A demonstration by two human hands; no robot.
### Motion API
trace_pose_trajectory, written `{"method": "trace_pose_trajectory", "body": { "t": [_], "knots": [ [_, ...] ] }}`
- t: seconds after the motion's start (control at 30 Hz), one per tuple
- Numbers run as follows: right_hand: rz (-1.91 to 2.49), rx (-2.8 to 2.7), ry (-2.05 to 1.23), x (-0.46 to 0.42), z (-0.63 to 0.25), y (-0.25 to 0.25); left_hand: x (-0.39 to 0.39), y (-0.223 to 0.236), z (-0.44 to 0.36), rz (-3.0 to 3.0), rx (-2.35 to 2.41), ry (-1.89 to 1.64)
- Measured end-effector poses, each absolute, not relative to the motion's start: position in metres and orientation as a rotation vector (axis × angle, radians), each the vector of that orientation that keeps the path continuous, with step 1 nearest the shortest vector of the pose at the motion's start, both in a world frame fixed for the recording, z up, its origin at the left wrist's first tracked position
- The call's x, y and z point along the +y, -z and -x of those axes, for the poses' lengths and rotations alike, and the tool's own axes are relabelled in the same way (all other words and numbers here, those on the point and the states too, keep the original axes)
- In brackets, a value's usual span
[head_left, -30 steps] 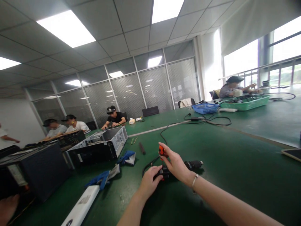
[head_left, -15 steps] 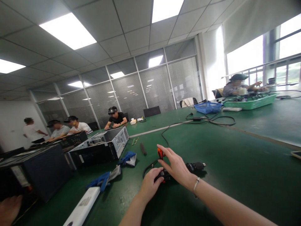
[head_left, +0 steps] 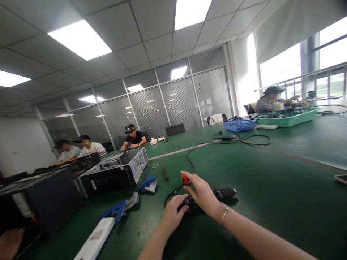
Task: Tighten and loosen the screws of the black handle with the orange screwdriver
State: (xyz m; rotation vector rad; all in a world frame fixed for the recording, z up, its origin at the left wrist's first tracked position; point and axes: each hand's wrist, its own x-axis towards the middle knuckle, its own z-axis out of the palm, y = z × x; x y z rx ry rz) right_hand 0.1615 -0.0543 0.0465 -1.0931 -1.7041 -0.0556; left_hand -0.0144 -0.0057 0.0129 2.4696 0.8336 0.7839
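Note:
A black corded power tool that looks like an electric screwdriver point(head_left: 227, 194) lies on the green table, its metal tip pointing right. My left hand point(head_left: 172, 213) is closed around its rear end, near where the cable comes out. Just above the tool's body, my right hand point(head_left: 204, 195) pinches a small orange-and-black piece point(head_left: 184, 179) between thumb and fingers. What that piece is I cannot make out. My right palm and wrist hide the middle of the tool.
Blue-grey gloves point(head_left: 119, 209) and a white box-like bar point(head_left: 96, 238) lie to the left. Beyond them stand an opened computer case point(head_left: 108, 180) and a dark case point(head_left: 43, 198). Another person's hand point(head_left: 12, 242) shows at lower left. A cable point(head_left: 190, 159), a blue basket point(head_left: 238, 125) and a green basket point(head_left: 290, 120) are farther off.
The orange-and-black piece has turned slightly in my right fingers. My left hand stays on the tool. The view has shifted a little, and the standing person at far left is almost out of sight.

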Motion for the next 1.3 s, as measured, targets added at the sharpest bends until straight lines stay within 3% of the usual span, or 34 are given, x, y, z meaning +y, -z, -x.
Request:
{"method": "trace_pose_trajectory", "body": {
  "t": [1.3],
  "knots": [
    [1.053, -1.745, 0.007, -0.0594, -0.1582, -0.0502, -0.0049, -0.0093, 0.0161, -2.515, 0.795, -0.81]
  ]
}}
